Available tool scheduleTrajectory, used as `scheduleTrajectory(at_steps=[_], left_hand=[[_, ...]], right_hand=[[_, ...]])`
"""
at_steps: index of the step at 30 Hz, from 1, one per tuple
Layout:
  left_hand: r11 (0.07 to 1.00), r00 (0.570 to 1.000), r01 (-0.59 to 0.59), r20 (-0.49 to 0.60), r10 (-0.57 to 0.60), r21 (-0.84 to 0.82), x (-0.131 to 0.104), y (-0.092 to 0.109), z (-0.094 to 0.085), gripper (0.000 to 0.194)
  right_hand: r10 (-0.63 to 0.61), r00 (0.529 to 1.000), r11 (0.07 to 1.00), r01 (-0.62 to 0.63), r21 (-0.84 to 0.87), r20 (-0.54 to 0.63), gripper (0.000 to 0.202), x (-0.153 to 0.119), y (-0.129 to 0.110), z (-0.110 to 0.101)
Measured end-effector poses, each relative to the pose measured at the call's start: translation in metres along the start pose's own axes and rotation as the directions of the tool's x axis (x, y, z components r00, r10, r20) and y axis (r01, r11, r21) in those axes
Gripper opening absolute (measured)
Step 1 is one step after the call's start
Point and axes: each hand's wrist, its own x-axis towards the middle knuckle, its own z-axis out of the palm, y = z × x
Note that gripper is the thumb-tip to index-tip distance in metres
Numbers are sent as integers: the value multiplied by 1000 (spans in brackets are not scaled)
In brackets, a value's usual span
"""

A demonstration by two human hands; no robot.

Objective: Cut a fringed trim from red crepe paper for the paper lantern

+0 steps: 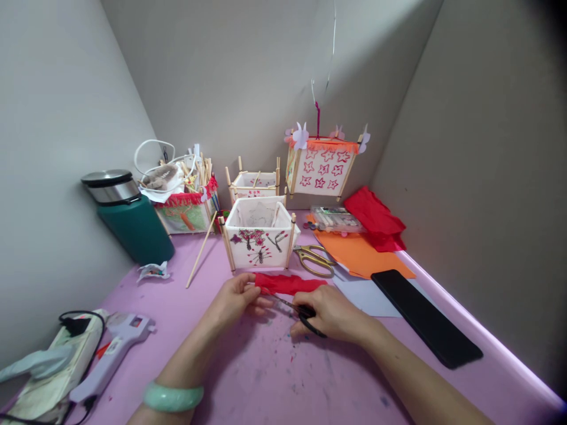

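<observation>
A strip of red crepe-like paper (290,284) stretches sideways in front of me, just above the purple table. My left hand (241,298) pinches its left end between thumb and fingers. In my right hand (328,313) is a pair of black-handled scissors (305,311), fingers through the loops. The blades point left and meet the lower edge of the strip near my left fingertips; whether they are parted I cannot tell. Right behind the strip stands a white box lantern (260,251) with stick corners and drawn flowers.
Gold-handled scissors (315,261), orange paper (367,255), red paper (376,218) and a black phone (425,319) lie to the right. At left are a glue gun (113,357), a power strip (57,366) and a green bottle (133,224). A decorated lantern (323,168) hangs behind.
</observation>
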Motion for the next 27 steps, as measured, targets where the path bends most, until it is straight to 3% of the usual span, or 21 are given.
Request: scheduleTrajectory(at_steps=[27], left_hand=[[998,1000,-15,0,15,-61,-2,5,-1,17]], right_hand=[[15,1000,1000,-15,28,-3,38,1,0,1]])
